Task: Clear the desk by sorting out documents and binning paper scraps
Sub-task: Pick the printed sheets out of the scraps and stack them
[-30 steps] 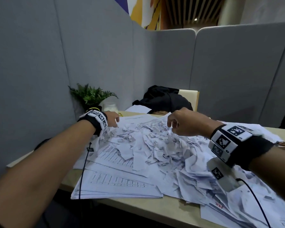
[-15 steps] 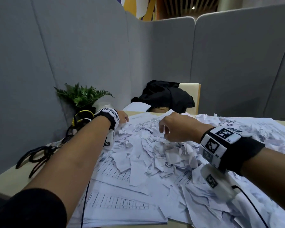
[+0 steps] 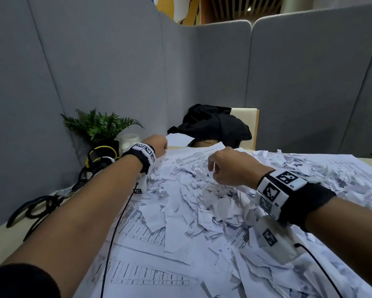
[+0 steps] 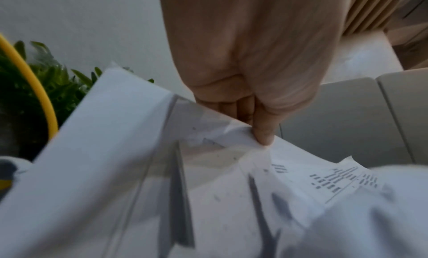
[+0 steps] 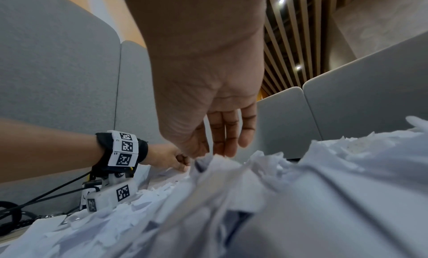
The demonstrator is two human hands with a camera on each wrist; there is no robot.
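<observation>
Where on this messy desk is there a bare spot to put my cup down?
Bare desk shows only at the near left, between the black cables and the printed sheets. The torn scraps crowd everywhere else, so that patch seems best.

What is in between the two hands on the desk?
A printed sheet spans between the left hand and right hand, seen in the head view.

We're looking at mostly paper here: the torn scraps (image 3: 204,203) are thin, matt white and crumpled with ragged edges, and the printed documents (image 3: 142,274) under them are smooth flat sheets. The bench (image 3: 2,235) looks like pale laminate with a soft sheen. The partition panels (image 3: 94,72) are grey felt-like cloth, matt and slightly fuzzy. We also see a limp black cloth garment (image 3: 213,123), glossy yellow cable (image 3: 103,148), and plasticky-looking green leaves on the plant (image 3: 99,123).
</observation>
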